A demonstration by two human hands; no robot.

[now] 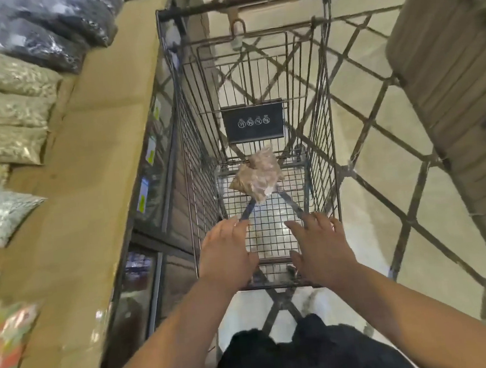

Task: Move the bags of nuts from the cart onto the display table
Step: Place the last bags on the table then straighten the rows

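At the bottom centre of the frame both bare forearms reach forward over the near end of the grey wire shopping cart. The left hand and the right hand hover side by side, palms down, each grip spread with fingers loosely splayed and nothing between them. Just beyond the fingertips, in the middle of the frame, a clear plastic bag of brown nuts lies crumpled on the cart's wire floor, apart from both hands, below the black placard on the far fold-down panel. It looks to be the only bag left in the cart. To do the reach well, I judge both hands should go deeper and drop low, close around the bag's bulk from either side rather than pinch a corner of thin film, and lift straight up to clear the wire walls. Along the left edge of the frame runs the tan cardboard-topped desk, carrying pale green-white bags of seeds and, in the upper left, dark blue-black bags; bare cardboard beside them seems the natural landing spot.
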